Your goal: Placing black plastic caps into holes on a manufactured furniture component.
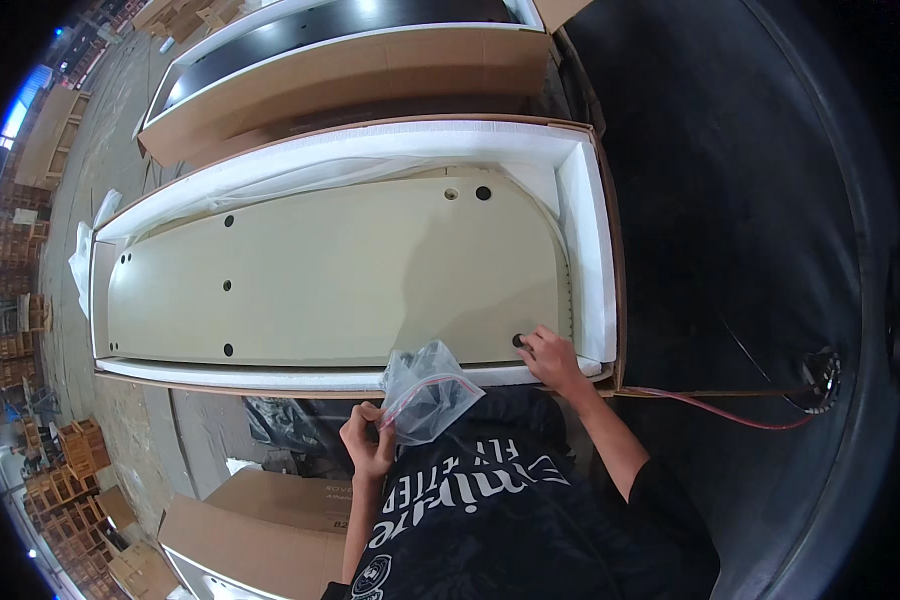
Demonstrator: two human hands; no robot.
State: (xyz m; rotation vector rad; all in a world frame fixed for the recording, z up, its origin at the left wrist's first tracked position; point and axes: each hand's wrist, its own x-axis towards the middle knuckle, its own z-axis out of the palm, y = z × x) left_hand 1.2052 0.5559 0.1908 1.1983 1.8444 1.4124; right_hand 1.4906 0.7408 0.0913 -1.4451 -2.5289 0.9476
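A long beige panel point(320, 270) with a rounded right end lies in an open carton lined with white foam point(595, 230). My right hand point(553, 362) has its fingertips closed on a small round black plug point(518, 340) at the panel's near right corner. Whether the plug sits fully in its hole cannot be seen. My left hand point(366, 440) pinches the edge of a clear zip bag point(428, 390) with a red seal line. The bag hangs over the carton's near edge; its contents are hard to make out. Other black round spots, including one plug point(483, 193) at the far right, dot the panel.
Behind stands another open carton point(370, 75) with a dark panel inside. More cardboard boxes point(260, 520) are at the lower left. A dark sheet-like surface point(710, 200) covers the right side, with a red hose point(710, 402) near it. Wooden crates point(82, 447) stand far left.
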